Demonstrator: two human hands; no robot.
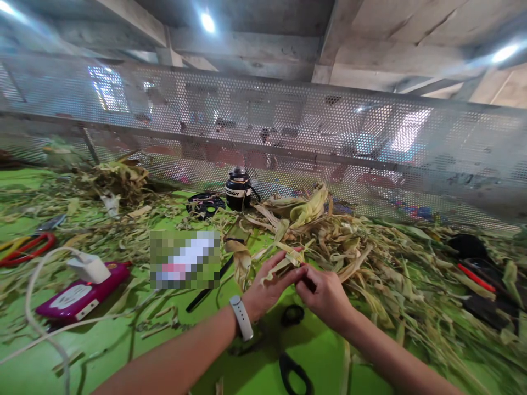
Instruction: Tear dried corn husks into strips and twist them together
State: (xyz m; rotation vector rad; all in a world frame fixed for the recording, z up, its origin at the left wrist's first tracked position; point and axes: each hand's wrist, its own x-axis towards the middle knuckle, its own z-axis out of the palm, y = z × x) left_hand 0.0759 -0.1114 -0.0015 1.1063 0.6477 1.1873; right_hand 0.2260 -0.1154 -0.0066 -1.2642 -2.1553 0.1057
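Dry corn husk strips, folded into a small pale yellow piece [291, 260], are held in front of me over the green table [160, 356]. My left hand [264, 292] grips this husk piece from the left, its fingers behind and its thumb along the lower edge. At the right end, my right hand [328, 299] has thumb and fingers pinched against it, close to the left thumb tip. The exact spot under the right fingertips is hidden. Below my hands lie scissors with black handle loops [295, 374].
A heap of dry husks [354, 247] spreads behind and right of my hands. To the left are a magenta power strip [84, 296] with a white charger [88, 267] and red-handled scissors [39, 249]. A black bottle [237, 192] stands before the perforated metal screen [263, 118].
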